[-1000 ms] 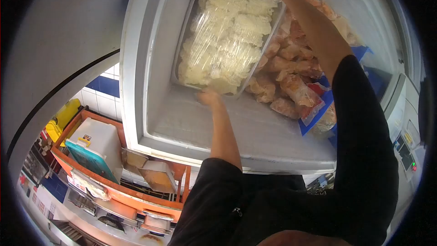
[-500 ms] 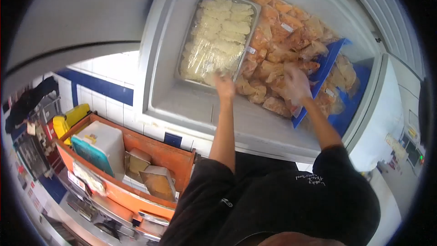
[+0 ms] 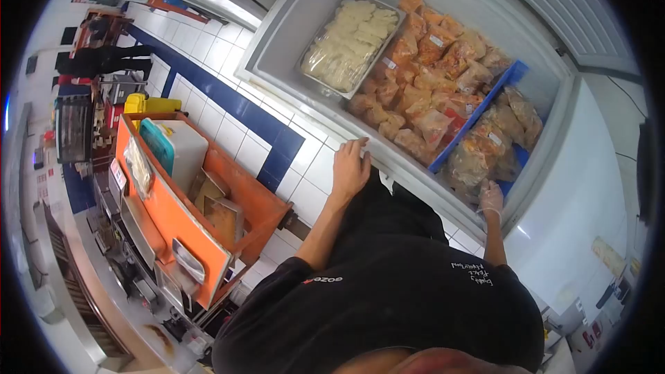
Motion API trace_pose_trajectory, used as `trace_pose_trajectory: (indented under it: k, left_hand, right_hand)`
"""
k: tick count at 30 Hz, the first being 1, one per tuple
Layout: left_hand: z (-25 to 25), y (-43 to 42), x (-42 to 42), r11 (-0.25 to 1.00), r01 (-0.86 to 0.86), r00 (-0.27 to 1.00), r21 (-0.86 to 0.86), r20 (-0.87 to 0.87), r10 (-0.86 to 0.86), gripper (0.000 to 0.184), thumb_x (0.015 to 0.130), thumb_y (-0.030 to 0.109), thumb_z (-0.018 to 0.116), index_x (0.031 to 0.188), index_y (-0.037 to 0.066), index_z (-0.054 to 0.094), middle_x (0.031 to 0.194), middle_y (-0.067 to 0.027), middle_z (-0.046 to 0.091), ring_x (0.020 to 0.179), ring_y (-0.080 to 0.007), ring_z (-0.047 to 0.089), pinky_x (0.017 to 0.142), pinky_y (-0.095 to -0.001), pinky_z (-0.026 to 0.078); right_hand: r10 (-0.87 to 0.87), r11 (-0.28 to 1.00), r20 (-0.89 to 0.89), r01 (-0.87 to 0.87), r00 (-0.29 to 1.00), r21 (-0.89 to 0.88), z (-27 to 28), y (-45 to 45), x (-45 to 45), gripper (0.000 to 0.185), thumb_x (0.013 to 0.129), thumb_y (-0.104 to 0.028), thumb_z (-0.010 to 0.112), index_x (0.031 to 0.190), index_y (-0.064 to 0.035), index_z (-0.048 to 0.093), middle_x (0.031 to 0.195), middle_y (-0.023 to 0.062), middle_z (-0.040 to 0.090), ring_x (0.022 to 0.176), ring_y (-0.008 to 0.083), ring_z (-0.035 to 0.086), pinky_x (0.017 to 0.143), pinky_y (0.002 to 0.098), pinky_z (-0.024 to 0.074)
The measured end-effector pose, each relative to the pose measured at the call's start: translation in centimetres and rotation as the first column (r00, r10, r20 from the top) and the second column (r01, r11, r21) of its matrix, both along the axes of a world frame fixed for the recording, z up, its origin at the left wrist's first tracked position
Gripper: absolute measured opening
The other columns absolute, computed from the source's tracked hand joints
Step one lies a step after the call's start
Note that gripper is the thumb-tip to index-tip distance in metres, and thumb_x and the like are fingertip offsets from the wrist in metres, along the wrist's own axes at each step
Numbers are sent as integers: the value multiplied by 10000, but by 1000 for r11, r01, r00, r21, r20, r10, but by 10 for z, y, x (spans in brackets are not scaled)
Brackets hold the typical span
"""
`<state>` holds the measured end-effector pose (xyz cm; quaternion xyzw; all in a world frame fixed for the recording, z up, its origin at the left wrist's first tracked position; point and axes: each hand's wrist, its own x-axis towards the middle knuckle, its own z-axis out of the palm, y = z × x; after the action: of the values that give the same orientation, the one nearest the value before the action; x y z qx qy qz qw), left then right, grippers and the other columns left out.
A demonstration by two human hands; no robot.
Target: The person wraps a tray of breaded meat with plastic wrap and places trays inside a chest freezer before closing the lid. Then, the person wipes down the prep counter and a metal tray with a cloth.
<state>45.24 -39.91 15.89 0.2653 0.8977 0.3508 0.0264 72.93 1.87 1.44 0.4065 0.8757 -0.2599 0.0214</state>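
Observation:
A chest freezer stands with its inside exposed. My left hand is bare, at the outer side of the freezer's front rim, fingers loosely bent and apart with nothing in them. My right hand wears a thin clear glove. It reaches over the front rim into the right compartment, beside a clear bag of meat; its fingers look extended, and contact with the bag is hard to judge. A blue divider separates these bags from many orange bags of meat. A wrapped metal tray of pale pieces sits at the left.
An orange cart stands on the left, holding a white tub with a teal side and smaller containers. Behind it is a yellow object. Another person in dark clothes is farther back. White and blue tiles cover the floor.
My left hand has left the tray and drawn back to the front rim. From the orange bags, my right hand has moved across the divider to the right compartment. The view has shifted.

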Motion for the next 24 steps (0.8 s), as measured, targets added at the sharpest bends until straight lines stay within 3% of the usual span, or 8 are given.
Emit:
trace_pose_trajectory:
  k: [4, 7, 9, 13, 15, 18, 21, 24]
  left_hand:
    - [-10, -14, 44, 995, -73, 934, -74, 344, 95, 621, 970, 187, 633, 1528, 87, 380, 1002, -190, 722, 934, -422, 669, 822, -494, 526]
    - [17, -13, 66, 980, -54, 789, -193, 593, 160, 884, 1018, 327, 618, 1671, 137, 55, 1010, -244, 749, 883, -339, 724, 804, -434, 564]
    - [49, -8, 79, 955, -42, 663, 293, 723, -193, 853, 1022, 385, 628, 1678, 149, 136, 1005, -172, 759, 873, -241, 714, 805, -393, 565]
    - [87, -25, 105, 790, -10, 394, 613, 728, -560, 740, 1037, 413, 615, 1644, 131, 299, 1028, -115, 763, 952, -185, 673, 843, -367, 543]
    - [56, -55, 118, 871, 173, 554, 461, 685, -473, 595, 1047, 414, 590, 1561, 136, 478, 1072, -122, 761, 968, -223, 684, 878, -381, 539]
    - [-22, -135, 168, 975, -93, 893, -204, 415, 172, 522, 1006, 394, 580, 1438, 102, 586, 1193, -209, 730, 1092, -371, 685, 963, -482, 528]
    - [-47, -239, 240, 804, -228, 791, -549, 377, 482, 511, 961, 360, 620, 1383, 71, 622, 1245, -210, 711, 1173, -397, 658, 1006, -500, 525]
    - [-73, -338, 326, 807, -566, 621, -168, 558, 552, 524, 926, 351, 653, 1359, 59, 632, 1216, -215, 716, 1163, -402, 657, 1005, -497, 522]
  right_hand:
    - [-354, 888, -225, 251, 908, -385, 23, -7, 19, 296, 961, -327, 690, 944, -36, 636, 705, 146, 597, 659, 238, 625, 661, 385, 509]
    - [12, 999, -327, -26, 945, -40, 6, -8, 29, 241, 939, -279, 709, 945, -45, 650, 773, 156, 653, 697, 301, 655, 692, 403, 526]
    - [73, 997, -256, -69, 964, 25, 31, -23, 15, 225, 932, -266, 703, 945, -47, 655, 825, 162, 679, 733, 336, 668, 714, 417, 531]
    - [345, 935, -283, -301, 895, 186, 46, -53, -15, 238, 919, -258, 674, 1019, -44, 692, 961, 199, 723, 913, 414, 693, 831, 448, 541]
    - [473, 868, -199, -414, 858, 276, 47, -65, -36, 280, 926, -277, 668, 1083, -47, 697, 994, 204, 728, 961, 409, 693, 875, 451, 537]
    - [418, 870, -99, -367, 903, 329, 57, -129, -82, 398, 947, -318, 654, 1267, -81, 666, 1266, 184, 701, 1173, 395, 646, 1040, 498, 483]
    - [490, 795, -183, -351, 852, 495, 52, -180, -107, 479, 965, -317, 631, 1385, -88, 602, 1372, 193, 649, 1231, 402, 627, 1017, 492, 500]
    - [523, 705, -242, -255, 818, 662, 36, -210, -140, 504, 968, -294, 622, 1441, -128, 579, 1290, 203, 687, 1189, 379, 659, 962, 495, 527]
